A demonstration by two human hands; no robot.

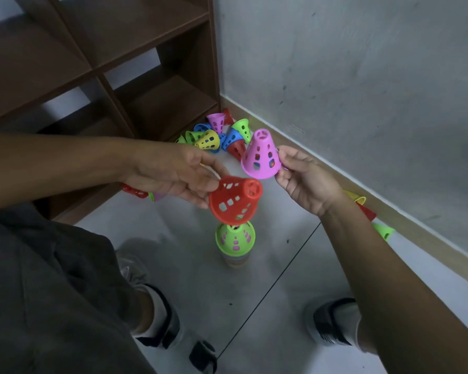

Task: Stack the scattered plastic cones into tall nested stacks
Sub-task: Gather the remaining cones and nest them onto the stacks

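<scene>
The left hand (170,174) grips one red perforated plastic cone (234,199) tilted above the nested stack (235,241), topped by one green cone. The right hand (305,176) pinches one pink perforated plastic cone (261,155). About ten loose cones (216,133) lie by the brown wooden shelf (119,63).

The red cone (234,201) and pink cone (261,155) are showing smooth, perforated plastic. The floor (254,306) is gleaming glossy; the shelf (97,63) is looking like matt brown wood, the wall (362,90) rough, dull grey.
</scene>
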